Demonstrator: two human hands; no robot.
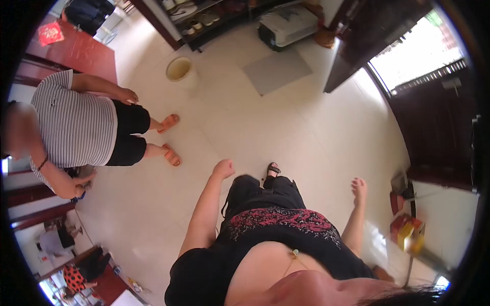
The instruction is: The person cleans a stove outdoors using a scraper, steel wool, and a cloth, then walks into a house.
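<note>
My left hand is closed in a loose fist beside my left thigh, and I see nothing in it. Out to the other side, my right hand hangs over the tiled floor with its fingers slightly curled and apart, touching nothing. Between the hands are my black trousers and one foot in a dark sandal. A person in a striped shirt, black shorts and orange sandals stands to the left.
Ahead are a pale bin, a grey mat, a pet carrier and a shoe rack. A dark door stands ajar at upper right. Boxes are at right. More people appear at lower left.
</note>
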